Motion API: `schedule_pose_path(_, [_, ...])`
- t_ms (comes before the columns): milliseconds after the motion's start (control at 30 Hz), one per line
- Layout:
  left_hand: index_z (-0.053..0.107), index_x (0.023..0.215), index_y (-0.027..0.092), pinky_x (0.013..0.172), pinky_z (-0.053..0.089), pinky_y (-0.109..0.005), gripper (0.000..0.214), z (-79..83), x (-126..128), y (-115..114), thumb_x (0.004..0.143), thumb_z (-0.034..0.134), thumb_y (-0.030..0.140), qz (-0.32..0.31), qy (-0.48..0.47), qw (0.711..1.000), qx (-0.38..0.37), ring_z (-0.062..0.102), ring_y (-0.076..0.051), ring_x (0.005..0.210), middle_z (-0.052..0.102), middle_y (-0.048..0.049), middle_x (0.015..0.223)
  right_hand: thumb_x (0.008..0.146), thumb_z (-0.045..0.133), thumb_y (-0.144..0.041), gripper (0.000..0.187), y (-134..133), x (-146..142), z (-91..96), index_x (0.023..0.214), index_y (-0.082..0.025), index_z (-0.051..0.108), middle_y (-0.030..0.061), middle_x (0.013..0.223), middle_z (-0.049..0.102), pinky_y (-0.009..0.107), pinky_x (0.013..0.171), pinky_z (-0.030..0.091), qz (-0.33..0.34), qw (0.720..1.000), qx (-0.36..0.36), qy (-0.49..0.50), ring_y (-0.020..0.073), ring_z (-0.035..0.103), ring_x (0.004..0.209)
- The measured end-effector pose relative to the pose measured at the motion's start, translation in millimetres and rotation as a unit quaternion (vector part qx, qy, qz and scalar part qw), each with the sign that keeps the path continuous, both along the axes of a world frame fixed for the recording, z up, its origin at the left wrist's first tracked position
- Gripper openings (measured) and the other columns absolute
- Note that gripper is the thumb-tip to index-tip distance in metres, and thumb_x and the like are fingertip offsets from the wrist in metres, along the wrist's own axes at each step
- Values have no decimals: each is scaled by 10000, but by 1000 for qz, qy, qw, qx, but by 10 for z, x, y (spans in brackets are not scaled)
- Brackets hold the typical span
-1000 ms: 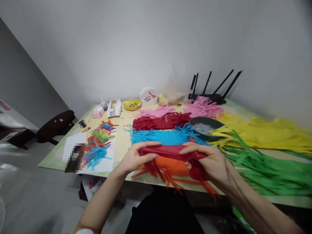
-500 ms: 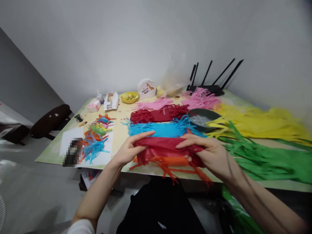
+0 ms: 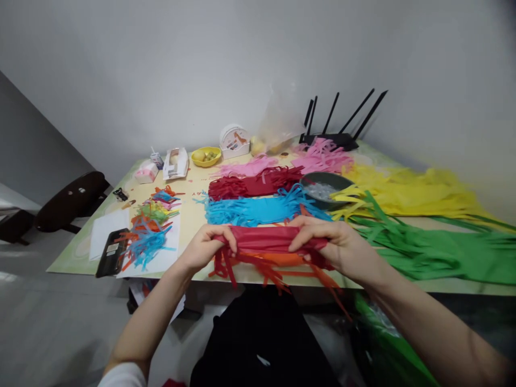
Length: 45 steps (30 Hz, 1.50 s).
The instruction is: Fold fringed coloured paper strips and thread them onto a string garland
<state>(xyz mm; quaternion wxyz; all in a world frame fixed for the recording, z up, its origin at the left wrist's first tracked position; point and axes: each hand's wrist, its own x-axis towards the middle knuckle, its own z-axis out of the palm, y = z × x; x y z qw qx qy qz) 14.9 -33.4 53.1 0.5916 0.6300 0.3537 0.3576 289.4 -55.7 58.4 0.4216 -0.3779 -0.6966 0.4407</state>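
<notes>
1. The worktop (image 3: 193,209) is filling the middle of the frame. Long fringed paper sheets are trailing off to the right, the green sheet (image 3: 435,252) low and the yellow sheet (image 3: 415,191) above it.
2. Shorter fringed strips are lying in rows at centre: a blue strip (image 3: 258,210), a dark red strip (image 3: 253,185) above it, and pink paper (image 3: 322,156) further up.
3. The red fringed strip (image 3: 266,239) is hanging bunched into a narrow band at lower centre, just above the worktop's near edge. An orange strip (image 3: 282,259) is lying beneath it.
4. The left hand (image 3: 203,250) is gripping the band's left end and the right hand (image 3: 338,247) its right end. The fingers of both are curling tight around the paper.
5. The work in hand is looking like gathering the strip lengthwise. Doing it well is probably calling for even, light pressure at both ends, with the loose fringe hanging free of the orange strip so that the thin paper is not tearing or tangling.
6. A dark bowl (image 3: 341,178) is sitting right of centre, touching the blue fringe and holding pale, clear bits (image 3: 320,190).
7. A small yellow bowl (image 3: 195,157) is standing at upper centre-left, holding small greenish fruits.
</notes>
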Motion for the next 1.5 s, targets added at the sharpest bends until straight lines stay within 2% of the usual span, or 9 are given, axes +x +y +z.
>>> schedule_pose_path(133, [717, 957, 185, 838, 445, -302, 292, 146, -127, 78, 678, 635, 208, -99, 25, 993, 55, 588, -241, 1040, 644, -99, 1171, 740, 525, -91, 267, 15, 15, 4, 659, -197, 755, 60, 841, 652, 194, 473, 446, 9, 999, 28, -19, 107, 581, 604])
schedule_pose_path(233, [505, 1335, 224, 716, 446, -254, 614, 228, -69, 109, 764, 664, 387, -111, 35, 993, 7, 613, -189, 884, 654, -110, 1151, 748, 508, -75, 291, 13, -12, -1, 687, -204, 762, 57, 851, 664, 216, 568, 502, 22, 996, 68, -48, 130, 619, 677])
schedule_pose_path(467, [629, 690, 124, 505, 332, -193, 339, 225, 175, 134, 755, 693, 450, -140, 229, 963, 5, 454, -84, 544, 565, 16, 611, 758, 470, -43, 340, 13, 24, 1, 743, -217, 762, 55, 933, 696, 263, 762, 526, 43, 980, 152, -117, 162, 664, 855])
schedule_pose_path(567, [587, 621, 129, 477, 285, -192, 354, 183, 162, 148, 763, 673, 442, -121, 265, 955, 47, 384, -73, 515, 470, 41, 555, 820, 511, -107, 429, 44, 209, 36, 1177, -249, 701, 69, 1202, 670, 315, 946, 488, 113, 967, 134, -187, 203, 626, 1119])
schedule_pose_path(633, [572, 614, 134, 474, 264, -191, 336, 163, 167, 141, 781, 648, 415, -101, 299, 945, 89, 358, -73, 521, 429, 49, 555, 842, 590, -204, 634, 60, 299, 62, 1455, -273, 444, 74, 1409, 546, 341, 1027, 440, 135, 959, 99, -229, 229, 530, 1275])
schedule_pose_path(700, [592, 641, 134, 481, 260, -193, 303, 152, 196, 121, 797, 628, 391, -94, 328, 933, 117, 366, -80, 534, 431, 47, 565, 820, 673, -323, 782, 61, 281, 74, 1516, -268, 321, 84, 1482, 467, 360, 1046, 423, 106, 962, 67, -242, 254, 485, 1319])
schedule_pose_path(833, [623, 684, 134, 506, 283, -200, 298, 145, 263, 79, 802, 633, 407, -98, 333, 929, 130, 395, -88, 553, 471, 45, 584, 839, 637, -412, 374, 41, -8, 34, 1123, -172, 676, 94, 1122, 703, 327, 851, 486, 35, 967, 24, -251, 246, 649, 1006])
schedule_pose_path(967, [669, 773, 135, 543, 320, -200, 355, 140, 268, 69, 788, 658, 490, -97, 305, 940, 119, 443, -95, 593, 546, 34, 646, 861, 577, -361, 272, 29, -159, -76, 675, -164, 591, 19, 709, 643, 249, 631, 407, 9, 969, 0, -248, 154, 580, 678])
schedule_pose_path(1500, [666, 961, 137, 495, 442, -186, 275, -126, 191, 8, 812, 675, 367, -7, 53, 996, -71, 597, -106, 472, 626, 17, 523, 802, 657, -372, 245, -84, -103, -353, 931, -169, 706, 8, 621, 668, 240, 568, 468, -55, 989, -129, 41, 142, 626, 572])
